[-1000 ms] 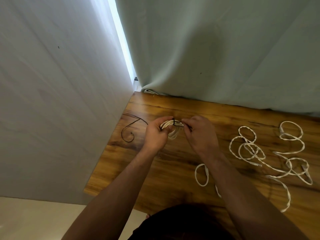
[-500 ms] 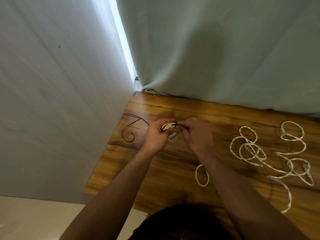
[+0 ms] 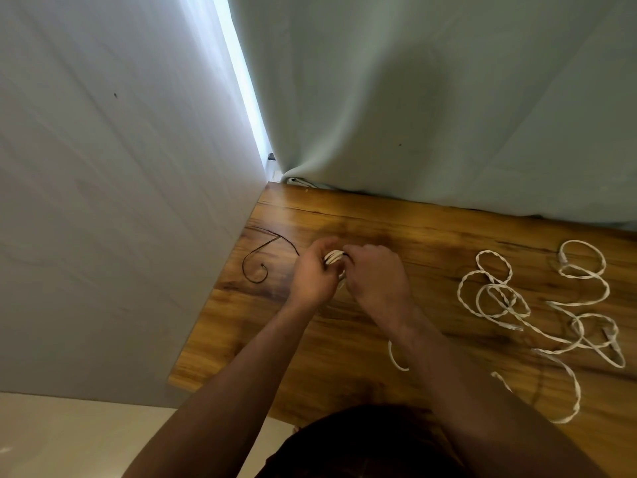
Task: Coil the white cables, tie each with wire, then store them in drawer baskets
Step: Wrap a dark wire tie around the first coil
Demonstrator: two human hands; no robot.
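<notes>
Left hand (image 3: 312, 277) grips the coiled white cable (image 3: 333, 259) just above the wooden table (image 3: 431, 236); right hand (image 3: 375, 281) meets it from three o'clock, fingers curled onto the same coil; a black wire (image 3: 255, 281) lies at nine o'clock of the hands; loose white cables (image 3: 496, 286) sprawl at three o'clock, well apart.

A wooden bench (image 3: 448, 236) with dark grain streaks runs from the middle of the view toward 4 o'clock. A pale green curtain (image 3: 431, 98) hangs along its 12 o'clock edge, the hem touching the wood. A grey-white wall (image 3: 103, 201) stands at its 9 o'clock side. A bright strip of light (image 3: 241, 81) shows between wall and curtain. Cream floor (image 3: 69, 436) lies at 7 o'clock.
</notes>
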